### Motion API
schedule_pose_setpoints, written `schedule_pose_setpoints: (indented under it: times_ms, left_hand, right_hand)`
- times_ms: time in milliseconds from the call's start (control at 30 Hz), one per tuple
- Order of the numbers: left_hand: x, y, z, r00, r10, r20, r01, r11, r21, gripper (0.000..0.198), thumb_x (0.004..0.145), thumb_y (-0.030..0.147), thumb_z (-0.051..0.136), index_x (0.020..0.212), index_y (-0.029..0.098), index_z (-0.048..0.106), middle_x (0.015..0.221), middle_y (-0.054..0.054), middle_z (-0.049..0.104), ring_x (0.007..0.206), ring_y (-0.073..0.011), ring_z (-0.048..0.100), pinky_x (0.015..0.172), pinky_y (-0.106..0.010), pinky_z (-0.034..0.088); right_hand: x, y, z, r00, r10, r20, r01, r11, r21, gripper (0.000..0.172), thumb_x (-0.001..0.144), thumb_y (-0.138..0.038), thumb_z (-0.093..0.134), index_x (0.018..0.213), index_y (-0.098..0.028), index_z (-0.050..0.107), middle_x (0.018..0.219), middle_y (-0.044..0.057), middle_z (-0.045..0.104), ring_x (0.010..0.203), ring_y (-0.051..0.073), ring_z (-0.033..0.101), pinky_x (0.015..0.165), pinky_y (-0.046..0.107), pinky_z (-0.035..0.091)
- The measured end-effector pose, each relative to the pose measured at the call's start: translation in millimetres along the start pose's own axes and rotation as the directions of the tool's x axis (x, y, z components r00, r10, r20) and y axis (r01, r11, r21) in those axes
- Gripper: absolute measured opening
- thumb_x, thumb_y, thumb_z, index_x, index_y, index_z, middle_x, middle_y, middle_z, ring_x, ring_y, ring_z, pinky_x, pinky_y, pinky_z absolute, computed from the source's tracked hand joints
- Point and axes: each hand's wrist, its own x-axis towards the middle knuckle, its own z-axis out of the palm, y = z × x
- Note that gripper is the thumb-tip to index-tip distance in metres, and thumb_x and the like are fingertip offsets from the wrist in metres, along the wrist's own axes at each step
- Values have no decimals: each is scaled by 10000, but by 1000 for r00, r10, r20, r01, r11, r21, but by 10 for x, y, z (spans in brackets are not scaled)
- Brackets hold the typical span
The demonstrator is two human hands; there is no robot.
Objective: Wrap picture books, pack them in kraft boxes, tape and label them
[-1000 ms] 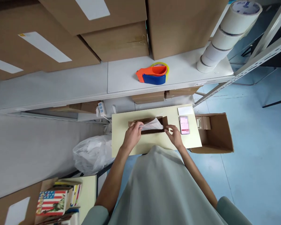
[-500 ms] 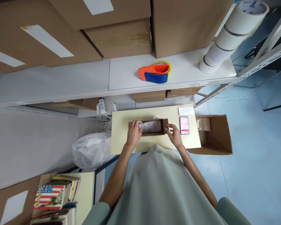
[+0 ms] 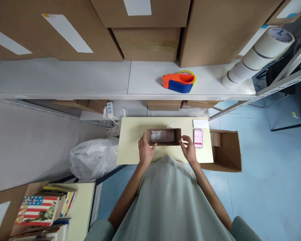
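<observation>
A small open cardboard box [image 3: 177, 137] sits on the pale yellow table [image 3: 130, 150], its long side facing me. Inside it lies a flat, greyish wrapped item [image 3: 163, 136] whose kind I cannot make out. At the box's left end, my left hand [image 3: 145, 149] has its fingers along the end wall and its thumb at the front corner. Opposite, my right hand [image 3: 189, 150] holds the right end with bent fingers. A phone [image 3: 198, 138] with a lit pink screen lies just right of that hand, below a white card [image 3: 200, 124].
A larger open carton [image 3: 228, 150] stands beyond the table's right end. The shelf ahead carries an orange and blue tape dispenser [image 3: 178, 82], stacked tape rolls [image 3: 258, 58] and big cartons [image 3: 146, 43]. On the left are a plastic bag [image 3: 92, 159] and books [image 3: 38, 210].
My left hand has come out of the box, off the wrapped item, and moved to the left end wall. My right hand now touches the right end. The camera view has shifted slightly.
</observation>
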Motion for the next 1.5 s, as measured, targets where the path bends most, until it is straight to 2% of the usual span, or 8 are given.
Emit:
schedule_pose_setpoints:
  times_ms: [300,500,600,700,867,1000,1333,1500]
  left_hand:
    - [-98,75,44,996,85,-22,-85,996,16,801,944,253,748,1655,181,385,1491,-232,584,1445,-430,533,1250,-624,431]
    - [-78,99,20,990,138,-18,-136,987,80,804,955,240,739,1658,162,358,1535,-227,569,1450,-424,522,1243,-618,447]
    - [-108,100,34,987,158,-17,-156,984,86,778,973,223,713,1660,174,351,1565,-226,552,1466,-417,513,1244,-615,447]
    - [-140,90,56,984,179,-10,-177,980,86,710,1017,228,654,1660,195,355,1612,-227,519,1513,-407,479,1253,-623,434]
    - [-179,72,84,985,170,-6,-169,983,73,656,1048,254,618,1655,195,376,1656,-240,479,1569,-401,425,1257,-635,421]
    - [-208,79,104,987,161,-11,-160,985,56,614,1060,248,594,1644,205,409,1664,-228,487,1564,-390,430,1253,-627,428]
    - [22,86,116,990,132,43,-135,987,85,457,973,136,660,1420,232,662,1660,-176,533,1482,-389,518,1250,-614,462]
    - [127,71,265,973,104,207,-89,993,-83,660,874,-36,542,1456,254,656,1386,-116,741,1262,-287,701,1113,-495,612]
  right_hand:
    - [91,-88,37,1000,10,-7,-11,991,-132,553,1047,-704,532,1262,-227,711,1188,164,816,999,320,795,858,477,675]
    - [669,-189,7,995,52,87,-8,896,-443,616,1069,-666,558,1475,-206,624,1016,100,837,854,291,792,770,395,602]
    - [996,-241,30,985,33,168,65,834,-548,476,1095,-615,550,1279,-236,773,996,101,830,906,298,785,791,375,567]
    - [1214,-213,37,971,17,239,109,858,-501,474,1076,-632,569,1000,-251,840,971,96,817,872,275,769,789,354,546]
    - [1291,-11,13,945,39,325,53,962,-268,594,886,-813,697,942,-240,841,706,13,709,656,202,652,669,313,484]
    - [1283,118,57,957,52,285,11,976,-216,666,834,-877,681,851,-223,808,662,11,683,617,190,609,600,308,445]
    - [1343,61,219,955,156,253,-97,968,-230,504,909,-759,718,913,-255,729,699,23,765,636,245,771,636,332,600]
    - [1222,39,262,948,157,277,-110,978,-178,450,939,-725,725,1023,-288,660,814,30,835,773,263,830,740,373,665]
